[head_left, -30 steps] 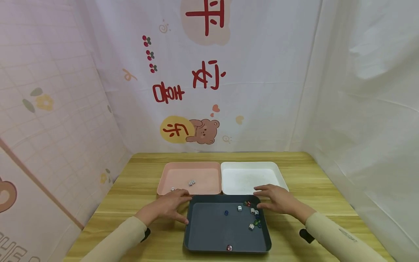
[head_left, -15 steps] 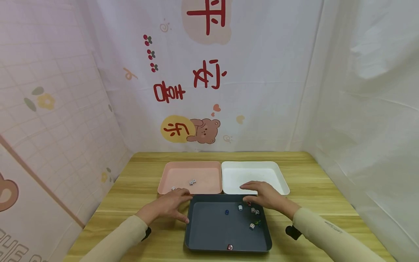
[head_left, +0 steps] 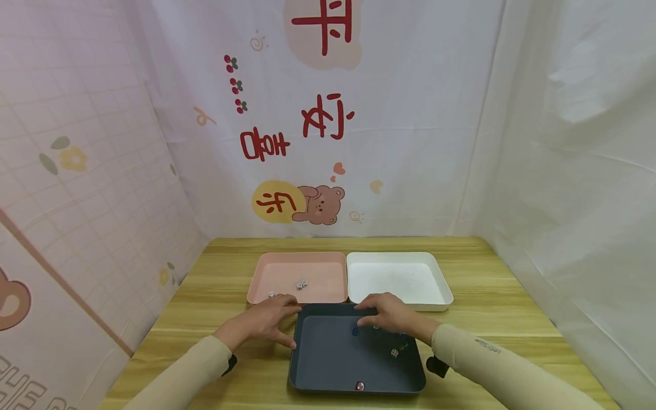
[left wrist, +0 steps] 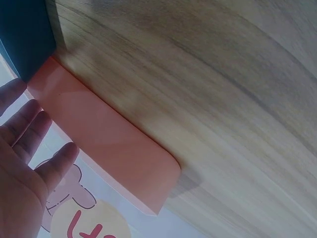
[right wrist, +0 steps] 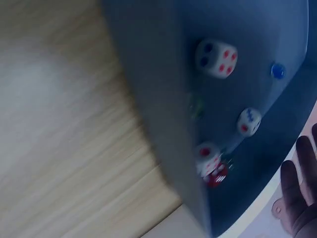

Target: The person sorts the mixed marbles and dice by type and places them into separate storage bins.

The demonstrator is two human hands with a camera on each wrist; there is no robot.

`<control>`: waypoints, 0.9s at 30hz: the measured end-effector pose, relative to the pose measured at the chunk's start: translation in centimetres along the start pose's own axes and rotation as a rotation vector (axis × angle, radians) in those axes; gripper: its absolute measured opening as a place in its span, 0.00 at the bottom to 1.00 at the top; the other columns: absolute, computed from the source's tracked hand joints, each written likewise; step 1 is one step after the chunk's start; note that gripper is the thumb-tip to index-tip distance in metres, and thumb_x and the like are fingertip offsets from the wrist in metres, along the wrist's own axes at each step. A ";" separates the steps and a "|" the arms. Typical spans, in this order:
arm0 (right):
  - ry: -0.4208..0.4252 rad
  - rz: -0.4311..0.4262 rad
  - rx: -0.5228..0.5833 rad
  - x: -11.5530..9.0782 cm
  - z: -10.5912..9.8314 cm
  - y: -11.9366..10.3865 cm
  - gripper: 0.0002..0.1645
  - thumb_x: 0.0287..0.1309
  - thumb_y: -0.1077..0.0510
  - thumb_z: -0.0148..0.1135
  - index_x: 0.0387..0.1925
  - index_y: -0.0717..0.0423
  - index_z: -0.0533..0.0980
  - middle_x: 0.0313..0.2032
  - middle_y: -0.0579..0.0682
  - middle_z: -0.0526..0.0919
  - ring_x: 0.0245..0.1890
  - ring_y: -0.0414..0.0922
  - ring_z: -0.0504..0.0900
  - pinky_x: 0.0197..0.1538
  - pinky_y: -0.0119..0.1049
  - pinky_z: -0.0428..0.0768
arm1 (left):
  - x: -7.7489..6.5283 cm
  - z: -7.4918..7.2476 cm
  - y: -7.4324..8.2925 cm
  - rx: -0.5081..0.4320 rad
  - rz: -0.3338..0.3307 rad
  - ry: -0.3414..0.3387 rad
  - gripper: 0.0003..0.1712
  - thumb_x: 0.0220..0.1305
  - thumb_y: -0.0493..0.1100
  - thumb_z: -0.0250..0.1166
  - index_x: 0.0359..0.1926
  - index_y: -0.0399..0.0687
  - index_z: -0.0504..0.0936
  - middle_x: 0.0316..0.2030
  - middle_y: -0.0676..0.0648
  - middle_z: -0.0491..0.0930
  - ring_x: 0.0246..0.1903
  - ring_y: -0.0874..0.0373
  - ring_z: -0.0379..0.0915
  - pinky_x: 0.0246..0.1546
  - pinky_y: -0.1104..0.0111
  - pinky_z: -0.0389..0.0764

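Left hand (head_left: 263,323) touches dark tray (head_left: 330,361); long axis crosswise.

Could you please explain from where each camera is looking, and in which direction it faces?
Head: worn on the head, facing forward and down at the dark tray, cloth backdrop behind; left hand, right hand and sleeves show.
Left wrist: worn on the left wrist, facing the pink tray and wooden table; left fingers show.
Right wrist: worn on the right wrist, facing over the dark tray's wall at white dice; right fingers show.
Shared: head and right wrist both show white dice.
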State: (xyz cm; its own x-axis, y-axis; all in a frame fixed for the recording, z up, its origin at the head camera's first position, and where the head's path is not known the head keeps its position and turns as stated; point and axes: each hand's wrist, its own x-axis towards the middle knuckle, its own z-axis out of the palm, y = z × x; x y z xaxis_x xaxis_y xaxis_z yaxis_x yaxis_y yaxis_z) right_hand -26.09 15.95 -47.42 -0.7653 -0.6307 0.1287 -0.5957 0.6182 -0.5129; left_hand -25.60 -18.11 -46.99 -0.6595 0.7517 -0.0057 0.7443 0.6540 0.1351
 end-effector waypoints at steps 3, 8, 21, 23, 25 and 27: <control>-0.024 -0.009 -0.059 0.5 0.8 -0.2 0.23 0.49 0.45 0.65 0.46 0.51 0.80 0.39 0.43 0.81 0.39 0.39 0.78 0.42 0.38 0.75 | 0.0 -0.1 0.0 -0.004 -0.003 -0.006 0.49 0.43 0.70 0.64 0.61 0.45 0.68 0.57 0.45 0.64 0.55 0.52 0.61 0.52 0.58 0.67; -0.060 -0.006 -0.196 0.9 1.7 -0.5 0.22 0.47 0.43 0.65 0.44 0.47 0.81 0.40 0.39 0.80 0.40 0.38 0.78 0.41 0.37 0.76 | 0.1 -0.2 0.1 -0.008 -0.002 -0.012 0.50 0.43 0.70 0.64 0.61 0.45 0.68 0.57 0.44 0.64 0.55 0.51 0.61 0.52 0.58 0.67; -0.046 -0.040 -0.391 0.9 2.9 -1.2 0.16 0.43 0.48 0.70 0.35 0.49 0.83 0.30 0.39 0.81 0.29 0.37 0.78 0.30 0.35 0.76 | 0.0 0.1 -0.3 -0.004 0.025 -0.004 0.50 0.44 0.70 0.63 0.62 0.44 0.68 0.58 0.43 0.63 0.56 0.50 0.60 0.52 0.57 0.67; -0.040 -0.065 -0.428 0.9 3.2 -1.0 0.13 0.43 0.49 0.69 0.34 0.48 0.84 0.27 0.38 0.80 0.27 0.36 0.76 0.28 0.33 0.75 | 0.0 0.1 -0.3 -0.003 0.024 -0.007 0.50 0.44 0.71 0.63 0.62 0.44 0.67 0.58 0.43 0.63 0.56 0.51 0.60 0.52 0.57 0.67; -0.029 -0.080 -0.447 0.8 3.4 -1.0 0.11 0.43 0.50 0.70 0.32 0.47 0.84 0.26 0.37 0.79 0.26 0.35 0.75 0.27 0.33 0.75 | 0.0 0.1 -0.3 0.000 0.025 -0.007 0.50 0.44 0.71 0.62 0.62 0.44 0.67 0.58 0.43 0.63 0.56 0.51 0.60 0.52 0.58 0.67; -0.021 -0.085 -0.454 0.7 3.6 -0.9 0.10 0.43 0.50 0.70 0.31 0.46 0.84 0.25 0.37 0.79 0.26 0.35 0.75 0.27 0.32 0.74 | 0.0 0.1 -0.3 0.002 0.028 -0.004 0.50 0.44 0.71 0.62 0.62 0.44 0.68 0.58 0.43 0.63 0.56 0.51 0.60 0.52 0.58 0.67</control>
State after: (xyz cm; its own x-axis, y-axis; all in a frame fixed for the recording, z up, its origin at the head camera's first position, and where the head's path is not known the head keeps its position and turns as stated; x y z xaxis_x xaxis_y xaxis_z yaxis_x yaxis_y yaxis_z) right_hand -25.25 13.25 -49.94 -0.7066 -0.6948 0.1344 -0.7064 0.7036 -0.0766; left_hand -25.83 -18.31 -47.09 -0.6379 0.7701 -0.0057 0.7627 0.6328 0.1336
